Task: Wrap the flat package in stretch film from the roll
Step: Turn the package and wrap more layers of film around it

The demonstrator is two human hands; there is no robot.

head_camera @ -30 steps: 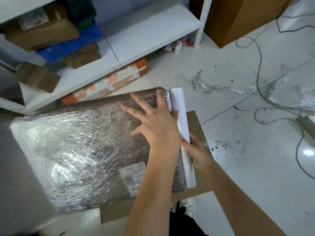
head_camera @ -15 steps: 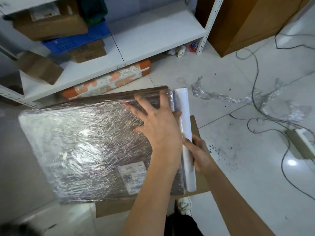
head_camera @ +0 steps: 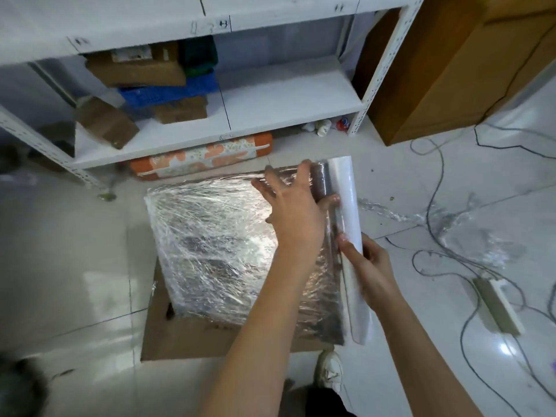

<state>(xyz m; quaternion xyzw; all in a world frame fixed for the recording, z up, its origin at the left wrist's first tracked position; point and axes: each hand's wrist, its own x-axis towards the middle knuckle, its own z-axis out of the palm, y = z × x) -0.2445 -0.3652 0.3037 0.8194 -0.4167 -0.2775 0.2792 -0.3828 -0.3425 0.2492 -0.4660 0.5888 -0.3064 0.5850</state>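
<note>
- Both hands are working at the right edge of the flat package [head_camera: 216,236], which is lying film-covered on a cardboard sheet [head_camera: 192,338] on the floor.
- Left hand [head_camera: 293,212] is pressing down flat on the package, fingers spread and straight, reaching toward its far edge.
- Right hand [head_camera: 371,266] is gripping the stretch film roll [head_camera: 346,203], fingers curled round its middle, the roll lying along the package's right side.
- Handwritten marks on the white shelf [head_camera: 288,94] edge are showing, too blurred to read.
</note>
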